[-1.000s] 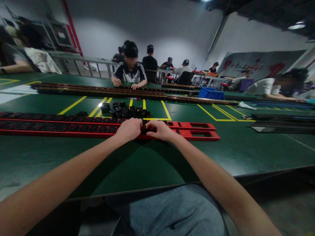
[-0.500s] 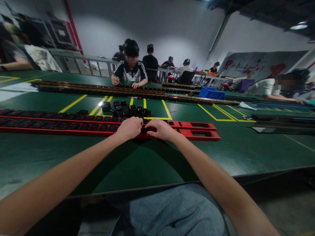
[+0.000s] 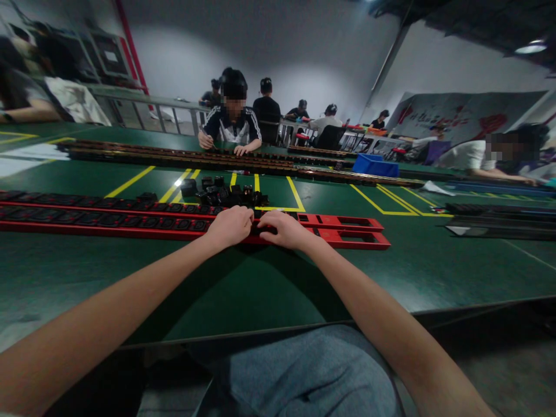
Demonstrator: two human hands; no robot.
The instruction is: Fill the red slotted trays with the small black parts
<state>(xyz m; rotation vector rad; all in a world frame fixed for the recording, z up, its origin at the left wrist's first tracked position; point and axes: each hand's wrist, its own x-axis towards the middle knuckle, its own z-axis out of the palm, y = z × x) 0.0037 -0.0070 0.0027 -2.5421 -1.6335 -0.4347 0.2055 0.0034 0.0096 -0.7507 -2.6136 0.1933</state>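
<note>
Two long red rails [image 3: 373,238] lie side by side across the green table, with black square parts [image 3: 174,223] seated along their left stretch. Over the rails, my left hand [image 3: 232,225] is closed, its fingertips bent around a small dark piece that I cannot make out. Close beside it on the right, my right hand [image 3: 282,227] is also closed, thumb and fingers curled at the same spot. What lies between the fingertips is mostly hidden. Just behind the rails is a pile of loose black blocks [image 3: 215,191].
Long dark brown strips [image 3: 182,155] run across the table behind the pile, with a blue bin [image 3: 374,165] at their right. Dark rails [image 3: 499,217] lie at the right. A co-worker [image 3: 234,116] sits opposite, holding a thin tool. Yellow tape lines mark the green table [image 3: 243,301].
Both hands stay at the same place on the rails, with hardly any visible finger movement. The view has shifted very slightly.
</note>
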